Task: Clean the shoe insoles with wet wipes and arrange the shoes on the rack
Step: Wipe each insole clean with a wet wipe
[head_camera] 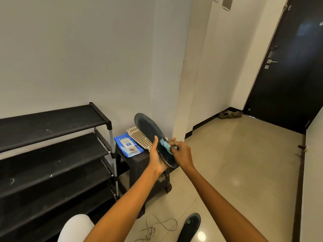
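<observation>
Insole (pixel 148 130) up in front of you, dark and tilted, toe end pointing away toward the wall and heel end low near your wrists. Your left hand (pixel 156 159) cradles it from underneath at the heel half, thumb up along its left edge, fingers wrapped behind where you can't see them. Your right hand (pixel 180 151) pinches a light blue wet wipe (pixel 165 144) and presses it against the insole's right edge, about midway along its length.

Just behind the insole sits a small dark stool (pixel 139 165), your working surface, and on it lies the blue pack of wipes (pixel 128 144) with its white flap facing up, and beside that a cream perforated basket (pixel 139 137), partly hidden by the insole. To your left stands the black shoe rack (pixel 52 154), its tiers dusty and streaked.

Down on the tiled floor (pixel 244 163) near you, a loose pale shoelace (pixel 157 226) is curled up, and just right of it lies a second dark insole (pixel 191 226). Far off by the dark door (pixel 288 75), a pair of brownish shoes (pixel 229 114) rests against the skirting.
</observation>
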### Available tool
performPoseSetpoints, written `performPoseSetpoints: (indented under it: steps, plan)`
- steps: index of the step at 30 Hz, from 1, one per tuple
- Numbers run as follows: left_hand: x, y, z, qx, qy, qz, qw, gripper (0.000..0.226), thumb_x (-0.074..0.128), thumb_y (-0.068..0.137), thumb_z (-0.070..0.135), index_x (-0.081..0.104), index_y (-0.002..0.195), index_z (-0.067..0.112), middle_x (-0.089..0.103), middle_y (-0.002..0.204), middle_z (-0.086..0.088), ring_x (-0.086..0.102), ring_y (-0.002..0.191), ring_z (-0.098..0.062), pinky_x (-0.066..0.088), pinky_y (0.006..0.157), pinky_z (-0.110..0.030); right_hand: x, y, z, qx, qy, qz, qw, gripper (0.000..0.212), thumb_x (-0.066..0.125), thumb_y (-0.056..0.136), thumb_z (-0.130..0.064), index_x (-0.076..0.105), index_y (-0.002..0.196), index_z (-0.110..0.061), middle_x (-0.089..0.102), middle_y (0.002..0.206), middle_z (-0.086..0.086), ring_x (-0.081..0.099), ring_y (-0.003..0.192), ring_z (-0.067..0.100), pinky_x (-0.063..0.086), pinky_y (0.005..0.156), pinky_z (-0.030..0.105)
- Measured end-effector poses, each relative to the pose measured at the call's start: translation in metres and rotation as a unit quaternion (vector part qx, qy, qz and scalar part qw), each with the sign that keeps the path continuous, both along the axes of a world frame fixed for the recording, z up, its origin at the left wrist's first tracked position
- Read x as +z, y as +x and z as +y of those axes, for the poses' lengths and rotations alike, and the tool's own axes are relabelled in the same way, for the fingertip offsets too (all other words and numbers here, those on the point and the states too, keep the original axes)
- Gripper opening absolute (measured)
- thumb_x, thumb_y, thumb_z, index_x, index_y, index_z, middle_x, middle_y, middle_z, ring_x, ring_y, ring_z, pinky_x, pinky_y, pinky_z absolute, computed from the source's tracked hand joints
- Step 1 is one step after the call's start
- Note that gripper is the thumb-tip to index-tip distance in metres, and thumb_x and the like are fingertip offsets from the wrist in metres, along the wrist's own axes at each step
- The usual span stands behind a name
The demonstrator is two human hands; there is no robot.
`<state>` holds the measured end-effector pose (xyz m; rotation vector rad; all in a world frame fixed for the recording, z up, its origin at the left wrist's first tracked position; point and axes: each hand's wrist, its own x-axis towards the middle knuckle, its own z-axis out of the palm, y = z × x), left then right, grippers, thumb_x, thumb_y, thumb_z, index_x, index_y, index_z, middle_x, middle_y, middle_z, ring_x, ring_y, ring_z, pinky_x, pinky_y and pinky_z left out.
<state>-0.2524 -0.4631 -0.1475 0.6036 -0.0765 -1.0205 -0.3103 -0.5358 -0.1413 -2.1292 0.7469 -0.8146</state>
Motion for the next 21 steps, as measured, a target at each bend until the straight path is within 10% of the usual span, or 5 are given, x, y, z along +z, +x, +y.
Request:
performPoseSetpoints:
  steps: [8,21]
  plan:
    - [-0.013,0.018,0.007,0.019,-0.021,0.047,0.999,0.061,0.047,0.084,0.064,0.069,0.084,0.008,0.067,0.077,-0.011,0.067,0.068,-0.025,0.058,0.062,-0.034,-0.011,-0.012,0.002,0.132,-0.269,0.106,0.948,0.019,0.061,0.088,-0.023,0.072,0.104,-0.021,0.063,0.104,0.003,0.046,0.093,0.018,0.032,0.075,0.026]
    - [-0.023,0.015,0.002,0.027,0.010,0.028,0.999,0.062,0.042,0.084,0.068,0.065,0.091,0.010,0.068,0.076,-0.011,0.065,0.073,-0.024,0.056,0.064,-0.033,-0.016,-0.010,0.001,0.055,-0.275,0.087,0.956,0.019,0.059,0.089,-0.020,0.068,0.105,-0.016,0.065,0.104,0.004,0.050,0.093,0.018,0.037,0.073,0.024]
